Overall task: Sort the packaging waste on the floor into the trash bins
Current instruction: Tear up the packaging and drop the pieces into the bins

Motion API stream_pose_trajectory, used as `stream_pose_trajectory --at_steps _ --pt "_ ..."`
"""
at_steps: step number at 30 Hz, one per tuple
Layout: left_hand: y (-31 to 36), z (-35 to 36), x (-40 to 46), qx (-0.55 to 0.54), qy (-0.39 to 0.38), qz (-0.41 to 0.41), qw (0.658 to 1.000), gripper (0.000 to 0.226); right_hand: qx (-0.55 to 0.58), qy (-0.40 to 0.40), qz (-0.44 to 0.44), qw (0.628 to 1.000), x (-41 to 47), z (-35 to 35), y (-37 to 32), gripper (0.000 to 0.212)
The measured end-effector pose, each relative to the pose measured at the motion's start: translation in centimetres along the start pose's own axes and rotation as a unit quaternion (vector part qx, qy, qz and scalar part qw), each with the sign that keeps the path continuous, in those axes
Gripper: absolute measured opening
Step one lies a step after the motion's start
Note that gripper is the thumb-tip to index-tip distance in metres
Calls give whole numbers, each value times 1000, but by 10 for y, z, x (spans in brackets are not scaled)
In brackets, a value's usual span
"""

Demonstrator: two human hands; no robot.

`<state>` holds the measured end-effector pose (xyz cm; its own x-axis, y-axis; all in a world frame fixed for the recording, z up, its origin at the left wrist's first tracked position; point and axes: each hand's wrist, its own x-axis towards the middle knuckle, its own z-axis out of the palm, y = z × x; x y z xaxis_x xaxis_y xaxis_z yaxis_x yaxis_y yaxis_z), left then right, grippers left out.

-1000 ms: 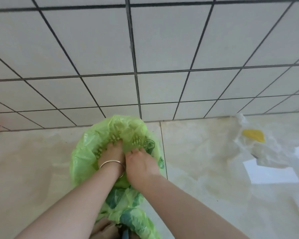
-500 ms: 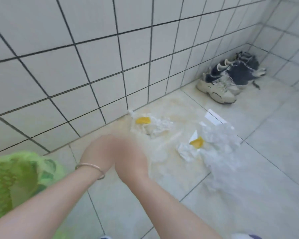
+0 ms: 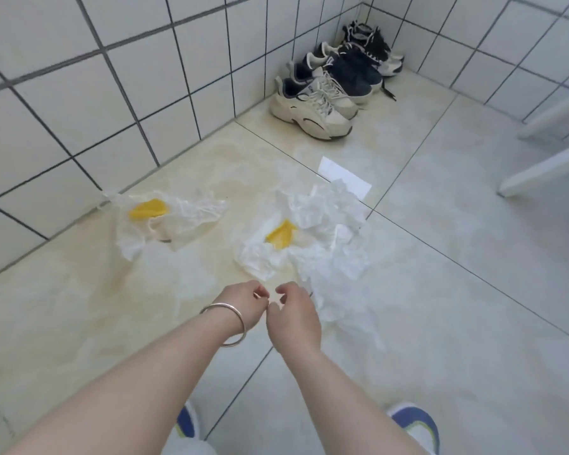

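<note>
Two crumpled white plastic wrappers lie on the tiled floor. The left wrapper with a yellow patch rests near the wall. The right wrapper, also with a yellow patch, spreads wider and trails toward me. My left hand, with a silver bangle on the wrist, and my right hand hover side by side just short of the right wrapper. Both hands hold nothing, with the fingers loosely curled and apart. No trash bin is in view.
Several sneakers stand in a row in the far corner by the tiled wall. A flat white card lies on the floor beyond the right wrapper. A white frame leg stands at the right. My feet show at the bottom.
The view swung right, away from the green-lined bin where both hands were pressed in. The hands came out with nothing in them and now reach toward the right wrapper.
</note>
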<state>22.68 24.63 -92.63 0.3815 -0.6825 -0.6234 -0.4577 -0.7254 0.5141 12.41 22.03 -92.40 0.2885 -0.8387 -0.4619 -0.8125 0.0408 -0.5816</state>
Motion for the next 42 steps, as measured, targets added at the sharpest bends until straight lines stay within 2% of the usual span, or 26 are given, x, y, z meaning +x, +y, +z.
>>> stream_pose_trajectory --at_steps 3,6,10,16,19,23,31,34,37,40,42 --pt "1 22 29 16 -26 -5 1000 30 -56 89 59 993 35 -12 35 45" --pt "1 33 56 24 -7 -20 999 38 -109 150 109 977 67 -27 60 67" --pt "4 32 91 30 41 -59 997 52 -164 111 129 972 107 -34 74 96" --pt "5 35 133 37 112 -107 987 72 -193 38 115 974 143 -27 76 102" --pt "6 45 160 31 102 -119 987 82 -185 20 128 974 162 -18 84 100" --pt "5 51 168 45 115 -79 989 82 -166 26 111 979 164 -11 92 94" --pt "17 68 168 60 44 18 997 76 -45 9 19 999 167 12 88 55" --pt "19 70 167 48 0 28 998 71 44 -21 25 998 168 18 76 42" --pt "22 75 163 -46 -20 27 998 59 193 -30 80 978 169 20 61 23" --pt "27 74 157 -222 3 -16 975 39 276 -45 126 952 170 26 52 25" --pt "30 72 152 -285 3 -60 957 37 331 -62 142 931 167 29 47 23"
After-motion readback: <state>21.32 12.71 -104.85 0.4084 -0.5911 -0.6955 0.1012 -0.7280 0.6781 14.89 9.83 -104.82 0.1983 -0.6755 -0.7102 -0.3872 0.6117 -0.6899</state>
